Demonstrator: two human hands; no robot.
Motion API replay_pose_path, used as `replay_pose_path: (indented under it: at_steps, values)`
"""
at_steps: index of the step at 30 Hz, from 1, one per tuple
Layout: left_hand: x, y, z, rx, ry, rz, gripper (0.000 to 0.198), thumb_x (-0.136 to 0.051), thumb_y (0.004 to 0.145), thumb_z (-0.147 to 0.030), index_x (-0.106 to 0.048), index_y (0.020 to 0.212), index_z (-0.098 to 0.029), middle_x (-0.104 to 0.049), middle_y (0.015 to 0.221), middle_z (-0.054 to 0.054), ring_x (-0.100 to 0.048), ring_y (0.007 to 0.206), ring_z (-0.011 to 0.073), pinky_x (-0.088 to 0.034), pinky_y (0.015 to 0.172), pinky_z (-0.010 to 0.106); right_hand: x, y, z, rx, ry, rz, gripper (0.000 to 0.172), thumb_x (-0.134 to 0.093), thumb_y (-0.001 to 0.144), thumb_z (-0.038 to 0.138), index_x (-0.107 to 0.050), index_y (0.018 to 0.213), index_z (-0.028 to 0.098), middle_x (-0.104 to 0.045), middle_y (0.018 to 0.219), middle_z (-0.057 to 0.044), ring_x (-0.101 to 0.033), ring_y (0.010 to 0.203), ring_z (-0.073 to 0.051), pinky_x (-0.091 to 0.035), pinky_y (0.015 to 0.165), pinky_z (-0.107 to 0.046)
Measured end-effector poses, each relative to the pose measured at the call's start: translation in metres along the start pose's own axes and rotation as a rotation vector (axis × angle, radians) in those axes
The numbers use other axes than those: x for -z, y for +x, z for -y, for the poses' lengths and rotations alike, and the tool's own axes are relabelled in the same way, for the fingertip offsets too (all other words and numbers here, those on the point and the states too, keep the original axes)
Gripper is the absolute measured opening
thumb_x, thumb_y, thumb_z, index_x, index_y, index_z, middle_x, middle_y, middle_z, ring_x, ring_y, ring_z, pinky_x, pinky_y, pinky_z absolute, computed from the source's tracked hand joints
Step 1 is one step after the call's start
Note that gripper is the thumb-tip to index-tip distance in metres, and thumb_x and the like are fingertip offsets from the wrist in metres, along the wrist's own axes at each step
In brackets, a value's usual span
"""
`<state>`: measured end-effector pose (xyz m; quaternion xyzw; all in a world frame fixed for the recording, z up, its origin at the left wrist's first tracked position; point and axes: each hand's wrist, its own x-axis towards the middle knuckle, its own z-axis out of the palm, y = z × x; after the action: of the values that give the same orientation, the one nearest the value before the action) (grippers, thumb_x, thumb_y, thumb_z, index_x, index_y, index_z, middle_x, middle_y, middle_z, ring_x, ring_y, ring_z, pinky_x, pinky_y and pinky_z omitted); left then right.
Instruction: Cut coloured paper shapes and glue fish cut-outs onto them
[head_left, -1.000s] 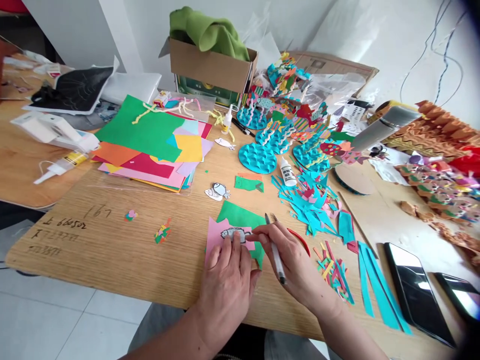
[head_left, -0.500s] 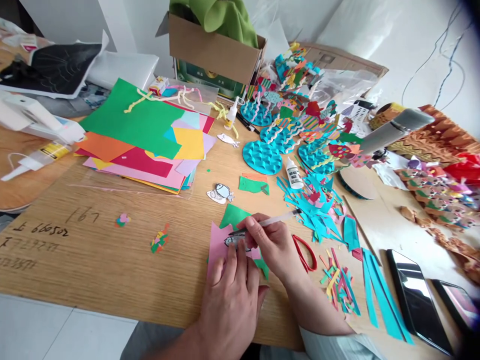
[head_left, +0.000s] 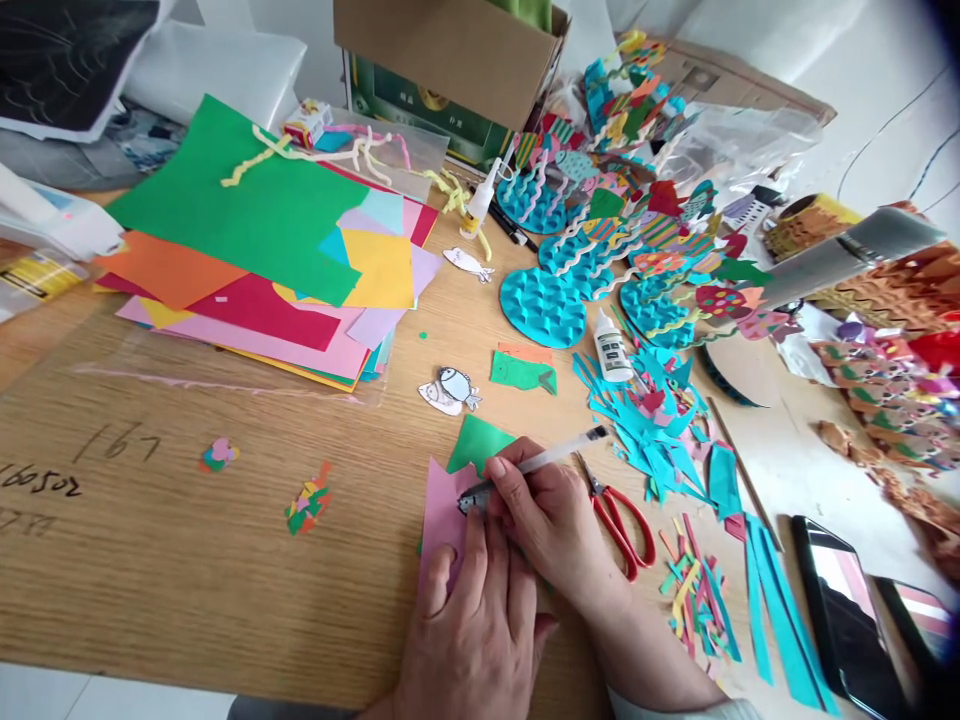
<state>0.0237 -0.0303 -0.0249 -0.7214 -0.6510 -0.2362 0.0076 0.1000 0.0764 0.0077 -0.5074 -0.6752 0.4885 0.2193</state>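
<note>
My right hand [head_left: 551, 520] is closed round a pen [head_left: 559, 450] with a pale translucent barrel. The pen's tip rests at the head of a small paper fish cutout [head_left: 468, 502], most of which my fingers cover. My left hand [head_left: 472, 620] lies flat, fingers stretched, pressing the fish onto a pink paper piece [head_left: 439, 510]. Under the pink piece, a green paper piece [head_left: 480, 440] shows at the top. Red-handled scissors [head_left: 619, 515] lie just right of my right hand, blades partly hidden. Beyond are two overlapping fish cutouts [head_left: 450, 388] and a green paper with a fish outline [head_left: 523, 372].
A stack of coloured paper [head_left: 247, 220] lies at the left. Behind stand blue bases with paper fish [head_left: 544, 305] and a cardboard box [head_left: 450, 60]. At the right are a glue bottle [head_left: 613, 348], blue scraps [head_left: 652, 425], paper strips [head_left: 697, 590] and a phone [head_left: 847, 610].
The view has shifted and come closer to the table. The pen has shifted slightly along the fish's head edge, and more of the scissors shows. Both hands keep their hold.
</note>
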Motion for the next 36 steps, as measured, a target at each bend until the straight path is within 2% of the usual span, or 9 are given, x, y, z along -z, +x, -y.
replay_pose_path:
  at_steps: [5,10,12,18,24,32,36]
  values:
    - [0.0,0.001,0.001,-0.006,0.005,-0.013,0.042,-0.041,0.094,-0.042,-0.065,0.112,-0.013,-0.069,0.114,0.012,-0.051,0.112,0.0244,-0.032,0.088,0.04,0.001,0.002,0.0,-0.006,0.003,0.016,0.031,-0.05,0.094,0.042,-0.055,0.076,0.018,-0.057,0.056,0.003,-0.047,0.044,-0.007,-0.039,0.044,-0.018]
    - [0.0,0.002,0.001,-0.007,0.035,-0.007,0.041,-0.042,0.093,-0.045,-0.067,0.107,-0.015,-0.063,0.126,0.011,-0.048,0.118,0.025,-0.032,0.087,0.04,0.007,0.005,-0.004,0.049,-0.034,-0.151,0.033,-0.049,0.095,0.042,-0.054,0.072,0.019,-0.053,0.051,0.004,-0.046,0.044,-0.008,-0.038,0.044,-0.019]
    - [-0.001,0.002,0.001,0.008,0.036,0.01,0.042,-0.042,0.093,-0.047,-0.067,0.107,-0.017,-0.062,0.129,0.011,-0.047,0.119,0.0255,-0.032,0.088,0.041,0.01,0.005,-0.004,0.056,-0.06,-0.179,0.035,-0.048,0.095,0.042,-0.053,0.07,0.019,-0.052,0.05,0.004,-0.045,0.044,-0.008,-0.037,0.044,-0.019]
    - [-0.001,-0.001,-0.001,0.015,0.044,0.062,0.043,-0.042,0.092,-0.048,-0.067,0.11,-0.018,-0.06,0.132,0.011,-0.047,0.121,0.0281,-0.031,0.089,0.042,0.01,0.004,-0.003,0.053,-0.095,-0.114,0.032,-0.05,0.094,0.042,-0.055,0.072,0.019,-0.053,0.05,0.003,-0.046,0.043,-0.009,-0.038,0.042,-0.021]
    - [0.001,-0.001,0.0,0.017,0.027,0.083,0.043,-0.043,0.092,-0.049,-0.066,0.11,-0.018,-0.065,0.124,0.011,-0.047,0.122,0.0277,-0.031,0.09,0.042,0.008,0.002,-0.003,0.06,-0.032,-0.065,0.027,-0.053,0.093,0.038,-0.056,0.075,0.018,-0.058,0.052,0.003,-0.051,0.044,-0.009,-0.039,0.044,-0.019]
    - [0.003,0.003,0.001,-0.004,0.026,0.016,0.042,-0.043,0.092,-0.046,-0.066,0.108,-0.015,-0.061,0.13,0.012,-0.047,0.121,0.0245,-0.032,0.091,0.041,0.012,0.001,0.001,0.056,0.205,-0.119,0.031,-0.057,0.09,0.043,-0.054,0.073,0.018,-0.055,0.049,0.003,-0.046,0.04,-0.008,-0.035,0.039,-0.019]
    - [0.013,0.008,0.003,-0.008,0.052,0.101,0.035,-0.045,0.092,-0.038,-0.065,0.107,-0.014,-0.059,0.133,0.012,-0.051,0.118,0.0255,-0.035,0.09,0.041,0.017,-0.002,0.005,0.127,0.296,-0.183,0.027,-0.06,0.089,0.04,-0.054,0.074,0.018,-0.054,0.05,0.004,-0.044,0.04,-0.007,-0.034,0.039,-0.019]
